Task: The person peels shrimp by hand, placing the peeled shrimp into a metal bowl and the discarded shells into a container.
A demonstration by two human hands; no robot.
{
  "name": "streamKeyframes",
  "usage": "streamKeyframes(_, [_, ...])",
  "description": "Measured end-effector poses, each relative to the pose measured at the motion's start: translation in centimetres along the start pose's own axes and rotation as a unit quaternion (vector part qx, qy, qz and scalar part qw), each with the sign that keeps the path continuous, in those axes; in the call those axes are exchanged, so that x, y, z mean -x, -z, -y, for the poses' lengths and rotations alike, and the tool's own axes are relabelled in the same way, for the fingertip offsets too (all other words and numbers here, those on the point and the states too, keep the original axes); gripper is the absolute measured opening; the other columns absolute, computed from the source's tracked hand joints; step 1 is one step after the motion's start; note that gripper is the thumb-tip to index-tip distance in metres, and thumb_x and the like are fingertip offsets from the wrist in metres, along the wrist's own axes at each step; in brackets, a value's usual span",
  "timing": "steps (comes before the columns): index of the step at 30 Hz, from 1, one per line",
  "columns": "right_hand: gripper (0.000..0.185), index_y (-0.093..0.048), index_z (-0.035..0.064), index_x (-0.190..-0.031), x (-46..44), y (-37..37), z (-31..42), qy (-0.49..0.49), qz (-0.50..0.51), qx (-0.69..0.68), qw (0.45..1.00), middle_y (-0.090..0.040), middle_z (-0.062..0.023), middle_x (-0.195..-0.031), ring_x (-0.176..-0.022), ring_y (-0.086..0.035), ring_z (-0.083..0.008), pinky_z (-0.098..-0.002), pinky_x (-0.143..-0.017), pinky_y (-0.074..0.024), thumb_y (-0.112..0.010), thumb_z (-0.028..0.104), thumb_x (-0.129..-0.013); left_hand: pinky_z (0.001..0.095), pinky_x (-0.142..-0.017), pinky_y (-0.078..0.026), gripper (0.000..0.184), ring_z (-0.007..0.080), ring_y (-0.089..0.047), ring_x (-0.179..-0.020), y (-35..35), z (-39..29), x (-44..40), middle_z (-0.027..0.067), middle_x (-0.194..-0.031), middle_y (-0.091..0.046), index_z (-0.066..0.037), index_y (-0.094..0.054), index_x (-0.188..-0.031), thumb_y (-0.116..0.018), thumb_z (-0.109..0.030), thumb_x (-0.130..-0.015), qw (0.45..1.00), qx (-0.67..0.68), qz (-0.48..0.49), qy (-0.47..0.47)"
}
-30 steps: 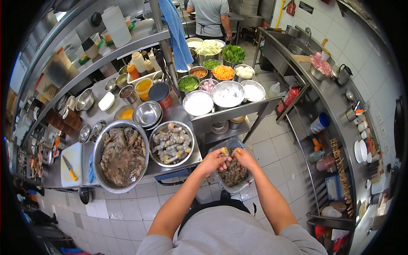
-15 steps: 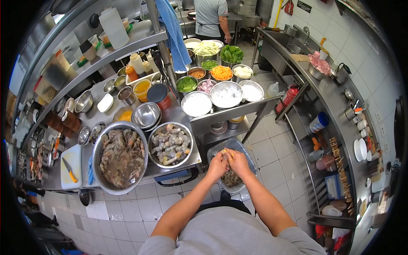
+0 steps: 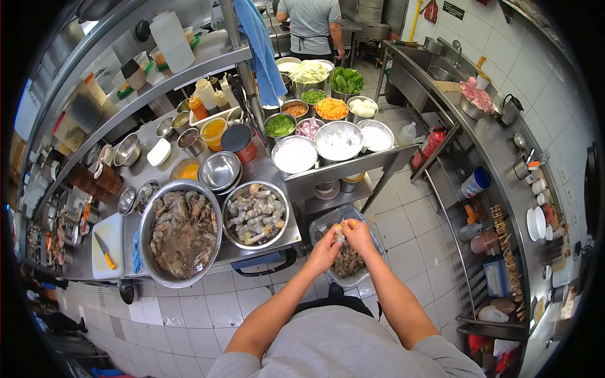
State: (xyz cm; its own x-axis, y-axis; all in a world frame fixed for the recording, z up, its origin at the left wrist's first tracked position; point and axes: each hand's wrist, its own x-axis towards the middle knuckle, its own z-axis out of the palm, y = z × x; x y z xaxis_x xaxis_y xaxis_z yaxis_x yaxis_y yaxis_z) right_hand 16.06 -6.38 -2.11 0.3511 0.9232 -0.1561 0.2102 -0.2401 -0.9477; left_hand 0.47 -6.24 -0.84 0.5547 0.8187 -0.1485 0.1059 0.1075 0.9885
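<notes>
My left hand (image 3: 324, 250) and my right hand (image 3: 358, 237) are closed together on a small greyish shrimp (image 3: 340, 236), mostly covered by the fingers. They are above a clear plastic bin (image 3: 320, 223) holding a pile of brownish shells and scraps (image 3: 348, 261). On the steel counter to the left is a bowl of peeled grey shrimp (image 3: 255, 215). Beside it, a larger metal bowl (image 3: 146, 252) holds whole unpeeled shrimp (image 3: 183, 230) in murky liquid.
A knife (image 3: 106, 252) lies on a white cutting board (image 3: 101, 223) at far left. Bowls of cut vegetables (image 3: 331, 109) and white powder (image 3: 339, 140) stand ahead. A co-worker (image 3: 310, 28) stands at the back. Shelving and a counter (image 3: 435, 135) line the right side.
My hands have moved slightly apart, and the shrimp between them now shows more. The right hand has shifted a little to the right. The co-worker's body has shifted slightly.
</notes>
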Motion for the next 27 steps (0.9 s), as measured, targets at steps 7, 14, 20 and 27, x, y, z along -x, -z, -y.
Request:
streamKeyframes(7, [0.018, -0.071, 0.0064, -0.085, -3.1, 1.4, -3.0, 0.073, -0.133, 0.237, 0.96, -0.068, -0.0181, -0.072, -0.068, -0.068, -0.0368, -0.0461, -0.063, -0.0533, -0.06, 0.02, -0.09, 0.0215, -0.058, -0.044, 0.038, 0.0062, -0.052, -0.063, 1.7, 0.1, 0.2, 0.0015, -0.099, -0.067, -0.007, -0.047, -0.136, -0.049, -0.003, -0.097, 0.98, 0.125, 0.104, 0.112])
streamKeyframes(14, [0.018, -0.071, 0.0021, -0.1, -2.0, 2.6, -3.9, 0.171, -0.018, 0.256, 0.951, -0.071, -0.0186, -0.094, -0.084, -0.069, -0.0347, -0.0402, -0.079, -0.0547, -0.064, 0.01, -0.085, 0.0216, -0.056, -0.045, 0.032, 0.0072, -0.055, -0.062, 2.0, -0.1, -0.1, 0.0, -0.098, -0.067, -0.007, -0.052, -0.128, -0.052, -0.006, -0.096, 0.969, 0.167, 0.002, 0.179])
streamKeyframes(20, [0.036, -0.065, 0.0057, -0.121, 2.4, -0.2, 0.9, 0.061, 0.068, 0.093, 0.992, -0.07, -0.0183, -0.092, -0.082, -0.068, -0.0324, -0.0366, -0.078, -0.0538, -0.065, 0.016, -0.086, 0.0234, -0.055, -0.046, 0.037, 0.0073, -0.057, -0.063, 0.9, 0.8, -1.3, 0.0019, -0.092, -0.066, -0.005, -0.05, -0.133, -0.052, -0.008, -0.097, 0.982, 0.117, -0.027, 0.148])
streamKeyframes(27, [0.019, -0.069, 0.0042, -0.101, 1.6, -0.2, 0.2, 0.139, -0.022, 0.251, 0.958, -0.069, -0.0187, -0.081, -0.074, -0.068, -0.0343, -0.0415, -0.068, -0.0532, -0.062, 0.016, -0.087, 0.0254, -0.057, -0.046, 0.042, 0.0092, -0.056, -0.062, 0.0, -0.3, -2.0, 0.0037, -0.085, -0.064, -0.006, -0.049, -0.136, -0.051, -0.005, -0.094, 0.995, -0.047, -0.032, 0.085])
